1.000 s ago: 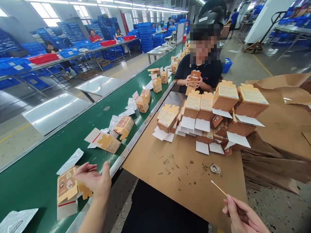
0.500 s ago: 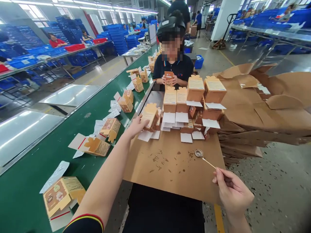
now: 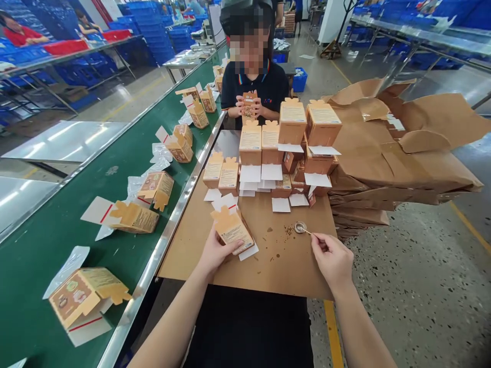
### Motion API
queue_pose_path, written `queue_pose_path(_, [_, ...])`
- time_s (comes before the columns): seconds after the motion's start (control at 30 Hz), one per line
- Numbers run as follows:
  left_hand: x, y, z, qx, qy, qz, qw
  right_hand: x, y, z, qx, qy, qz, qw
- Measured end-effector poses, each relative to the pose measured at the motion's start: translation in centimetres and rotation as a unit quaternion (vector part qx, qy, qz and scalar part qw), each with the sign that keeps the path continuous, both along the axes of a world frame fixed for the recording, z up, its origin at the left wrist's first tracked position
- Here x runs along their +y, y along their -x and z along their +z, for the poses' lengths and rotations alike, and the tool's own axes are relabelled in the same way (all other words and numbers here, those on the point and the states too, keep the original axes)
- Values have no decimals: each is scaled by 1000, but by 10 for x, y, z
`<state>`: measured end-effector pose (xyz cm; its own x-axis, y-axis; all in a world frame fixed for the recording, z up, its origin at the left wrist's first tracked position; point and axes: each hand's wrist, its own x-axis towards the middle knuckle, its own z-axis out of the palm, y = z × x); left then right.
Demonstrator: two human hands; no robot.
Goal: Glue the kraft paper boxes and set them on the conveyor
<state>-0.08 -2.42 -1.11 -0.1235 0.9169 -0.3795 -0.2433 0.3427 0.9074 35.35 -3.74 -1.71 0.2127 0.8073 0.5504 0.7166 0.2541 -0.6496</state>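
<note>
My left hand (image 3: 217, 253) grips a small orange carton (image 3: 231, 231) with its flaps standing up, holding it over the brown cardboard sheet (image 3: 268, 266). My right hand (image 3: 333, 258) pinches a thin stick (image 3: 306, 231) whose tip reaches into a small round metal cap (image 3: 299, 227) on the sheet. Behind them stands a stack of several identical cartons (image 3: 276, 148) with white flaps hanging out.
A green conveyor belt (image 3: 57, 240) runs along the left with several open cartons (image 3: 132, 217) and clear bags on it. A person in a dark shirt (image 3: 253, 87) sits opposite, holding a carton. Piled brown cardboard (image 3: 399, 153) lies at the right.
My left hand left the carton on the belt, reached to the stack, and pulled one carton back toward me. My right hand brought the stick's tip to the metal cap.
</note>
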Motion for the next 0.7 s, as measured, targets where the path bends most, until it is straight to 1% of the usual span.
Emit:
queue_pose_path(0.07, [6,-2,-3,9,-1,-14,1000,-10,6,4,13,-9,3,1000])
queue_pose_path(0.1, [8,-2,-5,12,-4,-15,1000,-16,13,6,29,-9,17,999])
queue_pose_path(0.17, [9,-2,-12,18,-11,-6,1000,-28,36,6,68,4,72,995])
queue_pose_path(0.2, [8,-2,-15,21,-16,0,1000,-33,51,4,87,20,111,990])
queue_pose_path(0.23, [8,-2,-18,23,-21,5,999,-37,66,2,94,31,141,985])
queue_pose_path(0.3, [6,-4,-22,31,-32,7,999,-41,96,-6,98,40,172,979])
queue_pose_path(0.37, [6,-6,-21,44,-35,-9,998,-39,118,-15,99,46,192,975])
queue_pose_path(0.4, [6,-6,-20,51,-36,-18,998,-37,125,-19,100,48,199,974])
queue_pose_path(0.47, [6,-7,-18,60,-39,-32,997,-33,129,-23,101,49,205,972])
queue_pose_path(0.53, [5,-8,-17,68,-48,-37,996,-31,123,-23,104,45,196,974])
queue_pose_path(0.63, [-3,-10,-19,101,-67,-46,992,-36,103,-15,113,33,165,979])
queue_pose_path(0.7, [-12,-13,-22,149,-88,-52,984,-44,86,-9,119,27,142,982])
